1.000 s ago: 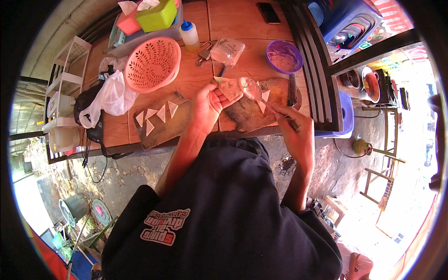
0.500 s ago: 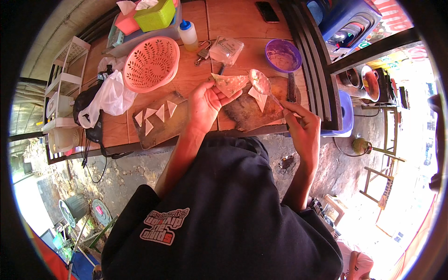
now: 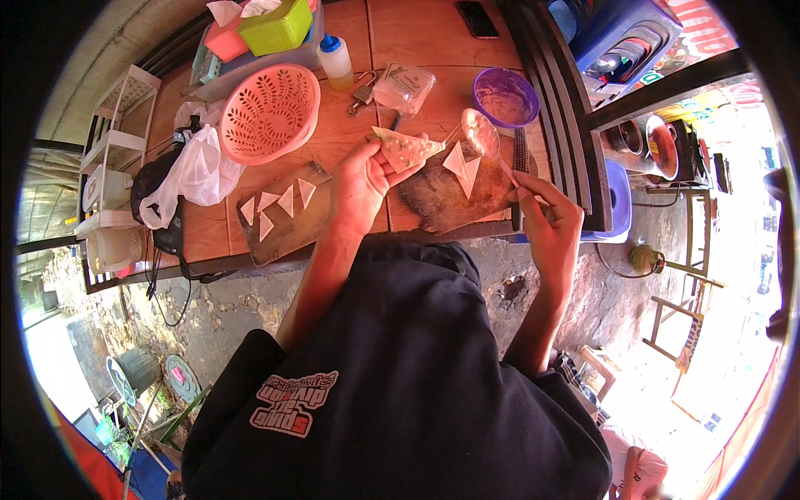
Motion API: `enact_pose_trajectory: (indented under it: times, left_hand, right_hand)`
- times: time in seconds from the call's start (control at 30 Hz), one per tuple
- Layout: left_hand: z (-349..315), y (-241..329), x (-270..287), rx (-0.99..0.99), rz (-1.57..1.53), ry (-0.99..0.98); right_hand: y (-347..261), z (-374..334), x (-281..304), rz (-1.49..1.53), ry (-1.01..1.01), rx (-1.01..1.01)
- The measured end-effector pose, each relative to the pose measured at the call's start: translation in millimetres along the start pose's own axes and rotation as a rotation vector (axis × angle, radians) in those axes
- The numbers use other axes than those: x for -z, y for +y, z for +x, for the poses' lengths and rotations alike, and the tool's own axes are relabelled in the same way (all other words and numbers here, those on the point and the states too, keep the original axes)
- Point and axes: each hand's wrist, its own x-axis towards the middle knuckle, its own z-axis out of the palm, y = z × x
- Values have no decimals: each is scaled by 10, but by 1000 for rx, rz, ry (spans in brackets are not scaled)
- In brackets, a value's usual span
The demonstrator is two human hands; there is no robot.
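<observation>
My left hand [image 3: 364,179] holds up a pale triangular piece [image 3: 407,152], its top smeared with lumpy paste, pinched between thumb and fingers. In my right hand [image 3: 546,218] is a metal spoon [image 3: 481,133], gripped by its handle, its bowl coated with pinkish-white paste. A thin strand of paste seems to stretch from the spoon toward the tip of the piece. Just beyond the spoon stands a purple bowl [image 3: 534,100] with more paste inside. Beneath my hands, plain pale triangles [image 3: 462,169] lie on a worn dark cutting board [image 3: 433,202].
Several pale triangles [image 3: 286,201] rest on a second board [image 3: 293,227] at the left. Farther back are a pink basket [image 3: 271,117], a squeeze bottle [image 3: 336,63], a padlock [image 3: 361,98], a plastic packet [image 3: 404,87] and a phone [image 3: 477,20]. A knife [image 3: 521,158] lies right of the near board.
The spoon has moved right and away from the triangular piece, toward the purple bowl. The piece has shifted slightly in my left hand, and its paste-covered top shows more.
</observation>
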Motion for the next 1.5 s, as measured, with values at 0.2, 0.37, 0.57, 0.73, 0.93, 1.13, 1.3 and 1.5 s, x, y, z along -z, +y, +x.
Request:
enact_pose_trajectory:
  times: [0.2,0.37,0.57,0.73,0.93,1.13,1.3,1.5]
  left_hand:
    - [62,-96,39,47,118,207]
    - [77,-144,103,56,109,257]
    - [75,-105,77,64,148,259]
    - [107,25,-20,16,168,219]
    - [188,245,-171,-115,262,110]
    - [107,390,-344,-122,434,88]
    - [0,594,-528,-163,525,11]
    - [-140,773,-757,-216,435,-78]
  right_hand:
    - [-48,47,2,81,14,69]
    - [-169,144,60,209,20,57]
    - [-216,370,127,323,105,152]
    - [232,911,210,158,161,212]
    - [1333,1702,-100,-581,288,148]
    - [1528,1918,-232,-785,294,136]
    - [1194,1669,-253,-898,398,315]
    - [456,709,-570,240,-348,113]
